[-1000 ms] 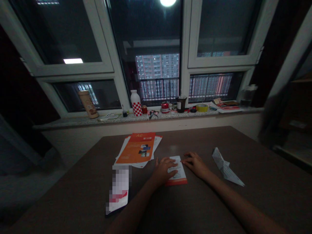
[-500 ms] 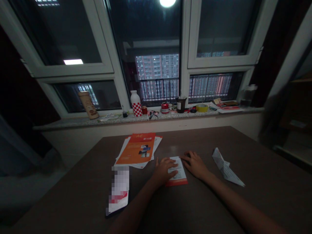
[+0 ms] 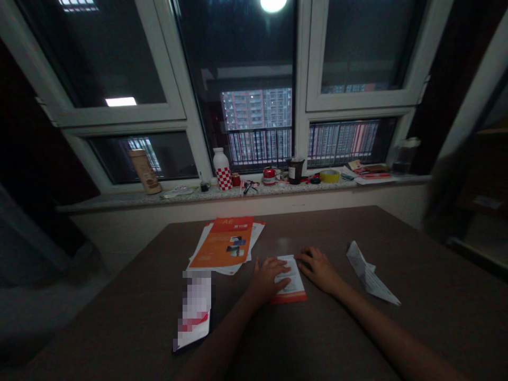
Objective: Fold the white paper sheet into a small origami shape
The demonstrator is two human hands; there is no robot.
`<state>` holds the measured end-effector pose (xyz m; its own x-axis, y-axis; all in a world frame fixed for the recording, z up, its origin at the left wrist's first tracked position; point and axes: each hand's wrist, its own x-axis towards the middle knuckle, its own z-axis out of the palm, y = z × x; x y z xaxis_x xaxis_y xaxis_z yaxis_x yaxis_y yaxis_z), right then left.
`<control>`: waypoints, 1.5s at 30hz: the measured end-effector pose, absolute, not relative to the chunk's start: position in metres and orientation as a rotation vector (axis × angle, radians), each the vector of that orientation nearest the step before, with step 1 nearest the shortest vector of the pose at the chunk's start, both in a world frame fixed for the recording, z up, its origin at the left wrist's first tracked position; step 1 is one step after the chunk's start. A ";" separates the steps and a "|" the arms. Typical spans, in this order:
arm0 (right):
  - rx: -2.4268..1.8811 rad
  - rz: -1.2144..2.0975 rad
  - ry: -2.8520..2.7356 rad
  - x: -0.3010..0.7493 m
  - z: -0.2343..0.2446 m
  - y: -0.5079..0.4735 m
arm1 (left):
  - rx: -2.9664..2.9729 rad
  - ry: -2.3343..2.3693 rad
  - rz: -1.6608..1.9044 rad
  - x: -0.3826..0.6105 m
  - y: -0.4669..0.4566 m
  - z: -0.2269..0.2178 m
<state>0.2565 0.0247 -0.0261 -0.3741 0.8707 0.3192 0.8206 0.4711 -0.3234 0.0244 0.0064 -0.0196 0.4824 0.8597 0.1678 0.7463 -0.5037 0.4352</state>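
A folded sheet of printed paper (image 3: 296,283), white with an orange-red strip along its near edge, lies flat on the brown table. Over its left side rests my left hand (image 3: 266,279), fingers spread and partly covering the print. My right hand (image 3: 319,271) is on the tabletop by the paper's right edge, fingers apart, fingertips close to the far right corner; whether they touch it I cannot tell. Further right lies a folded paper shape (image 3: 369,275) with pointed ends, made from printed paper.
An orange booklet (image 3: 222,246) tops loose white sheets at the back left of the table (image 3: 317,338). Nearer me lies a phone (image 3: 194,312), its screen blurred out. On the windowsill stand a checkered bottle (image 3: 222,169), a dark cup (image 3: 295,172) and yellow tape (image 3: 329,176).
Both hands and the folded paper look practically the same. The whole view has shifted very slightly.
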 end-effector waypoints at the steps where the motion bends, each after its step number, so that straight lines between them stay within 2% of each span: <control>1: -1.396 0.155 -2.276 0.257 -0.026 0.025 | 2.433 1.360 0.523 0.024 0.006 -0.019; 45: -1.314 0.682 -2.466 0.281 -0.023 0.020 | 2.447 1.369 0.490 0.025 0.004 -0.017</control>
